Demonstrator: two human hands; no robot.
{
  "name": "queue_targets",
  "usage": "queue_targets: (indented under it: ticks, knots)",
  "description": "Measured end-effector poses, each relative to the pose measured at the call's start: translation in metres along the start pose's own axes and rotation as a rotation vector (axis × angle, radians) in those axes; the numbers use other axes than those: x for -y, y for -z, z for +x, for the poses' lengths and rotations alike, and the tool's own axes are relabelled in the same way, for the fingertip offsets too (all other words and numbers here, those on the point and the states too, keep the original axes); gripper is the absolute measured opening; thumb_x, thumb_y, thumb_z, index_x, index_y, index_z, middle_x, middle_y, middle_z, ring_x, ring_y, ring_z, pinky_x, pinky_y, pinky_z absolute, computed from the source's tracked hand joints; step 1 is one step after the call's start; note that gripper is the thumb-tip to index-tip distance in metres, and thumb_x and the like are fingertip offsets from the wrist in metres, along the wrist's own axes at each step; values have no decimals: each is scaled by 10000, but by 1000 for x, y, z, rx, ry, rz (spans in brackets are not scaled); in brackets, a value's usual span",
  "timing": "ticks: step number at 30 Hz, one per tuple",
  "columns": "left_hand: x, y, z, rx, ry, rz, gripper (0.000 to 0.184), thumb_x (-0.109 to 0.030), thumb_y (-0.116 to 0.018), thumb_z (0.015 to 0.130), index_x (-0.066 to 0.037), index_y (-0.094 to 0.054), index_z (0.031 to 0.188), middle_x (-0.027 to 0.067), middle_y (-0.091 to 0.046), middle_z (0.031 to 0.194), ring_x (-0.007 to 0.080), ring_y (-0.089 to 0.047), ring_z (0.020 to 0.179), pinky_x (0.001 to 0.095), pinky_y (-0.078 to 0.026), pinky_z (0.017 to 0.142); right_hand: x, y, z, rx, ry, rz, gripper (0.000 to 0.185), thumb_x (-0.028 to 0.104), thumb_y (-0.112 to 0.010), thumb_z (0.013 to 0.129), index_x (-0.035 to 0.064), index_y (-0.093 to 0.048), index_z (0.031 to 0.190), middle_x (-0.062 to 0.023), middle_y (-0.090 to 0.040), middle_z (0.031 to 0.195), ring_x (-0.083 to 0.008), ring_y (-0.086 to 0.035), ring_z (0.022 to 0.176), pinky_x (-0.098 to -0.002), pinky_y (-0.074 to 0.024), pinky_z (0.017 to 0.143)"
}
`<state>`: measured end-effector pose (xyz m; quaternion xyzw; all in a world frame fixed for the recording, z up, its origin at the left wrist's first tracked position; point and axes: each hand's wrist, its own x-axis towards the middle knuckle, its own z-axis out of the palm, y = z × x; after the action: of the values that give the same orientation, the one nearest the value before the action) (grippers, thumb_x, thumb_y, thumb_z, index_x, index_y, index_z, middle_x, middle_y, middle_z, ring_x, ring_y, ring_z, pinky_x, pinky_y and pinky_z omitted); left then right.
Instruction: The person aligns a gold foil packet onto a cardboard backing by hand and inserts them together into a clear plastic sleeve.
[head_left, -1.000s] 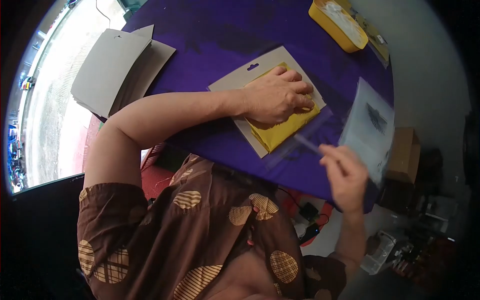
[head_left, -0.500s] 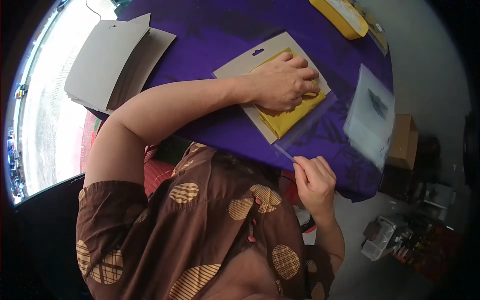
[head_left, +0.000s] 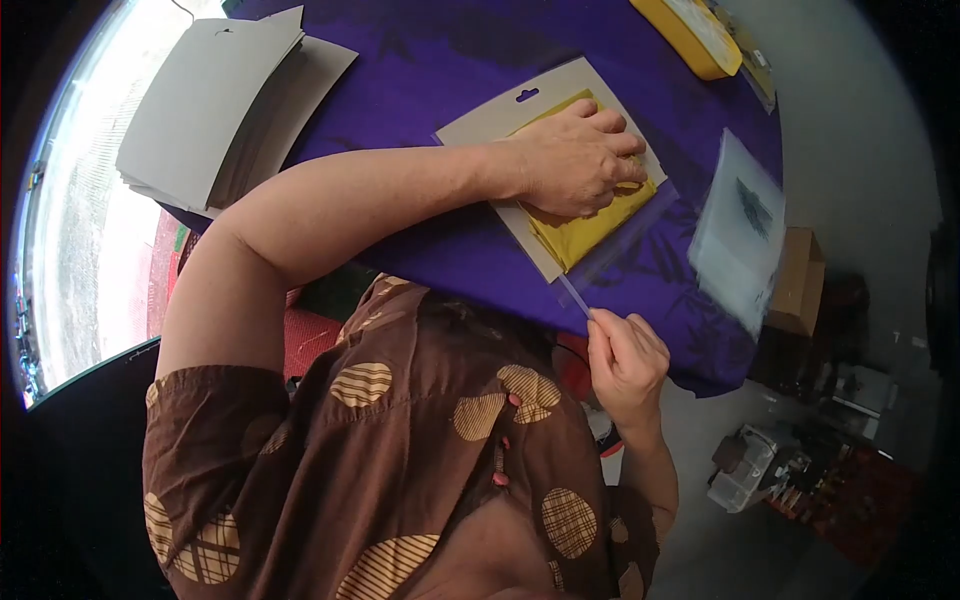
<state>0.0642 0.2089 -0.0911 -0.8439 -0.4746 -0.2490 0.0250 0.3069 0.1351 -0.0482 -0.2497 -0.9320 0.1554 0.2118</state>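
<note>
A yellow folded sheet [head_left: 605, 229] lies on a pale card [head_left: 497, 120] that has a hanging slot. Around them is a clear plastic bag [head_left: 640, 226], its edges spreading past the card. My left hand [head_left: 580, 165] presses down on the yellow sheet with curled fingers, hiding much of it; the fingertips sink into its far side. By the table's near edge, my right hand [head_left: 628, 360] pinches the end of a narrow clear strip [head_left: 573, 296] at the bag's lower corner, between thumb and fingers. The strip is stretched taut.
A stack of pale cards [head_left: 205, 110] stands at the left on the purple tablecloth [head_left: 410, 60]. To the right lies a pile of clear bags [head_left: 738, 235]. A yellow tray [head_left: 690, 35] sits at the far right, and a cardboard box [head_left: 797, 282] is beyond the table.
The view has shifted slightly. Both hands keep their grip on the package; the strip at the bag's corner shows a little longer and steeper.
</note>
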Motion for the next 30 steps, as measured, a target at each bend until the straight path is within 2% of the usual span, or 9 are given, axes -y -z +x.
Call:
queue_targets:
  ticks: [8, 20, 23, 30]
  knots:
    - [0, 3, 0, 12, 1, -12, 389, -282, -650, 873, -174, -648, 1246, 57, -560, 1306, 244, -494, 1207, 404, -341, 1036, 0, 0, 6, 23, -30, 2, 152, -59, -697, 817, -48, -648, 961, -131, -619, 700, -259, -579, 579, -358, -457, 549]
    - [0, 2, 0, -11, 0, 12, 414, -271, -650, 848, -179, -646, 1252, 50, -565, 1306, 246, -497, 1210, 409, -347, 1031, 0, -12, 19, 31, 54, 8, 173, -27, -702, 822, -39, -637, 983, -140, -617, 703, -270, -581, 591, -367, -469, 555]
    - [-1, 1, 0, -16, 6, -1, 408, -272, -649, 851, -178, -649, 1248, 49, -565, 1307, 245, -496, 1211, 408, -346, 1029, -1, -14, 25, 14, 101, -3, 148, -14, -699, 824, -26, -637, 958, -132, -596, 676, -273, -565, 574, -374, -463, 547]
    - [-1, 2, 0, -7, 11, -8, 379, -263, -620, 887, -164, -650, 1252, 50, -566, 1308, 240, -490, 1213, 402, -341, 1030, 4, -16, 31, 35, 37, 19, 108, -15, -686, 814, 22, -584, 816, -116, -536, 622, -269, -547, 555, -386, -447, 528]
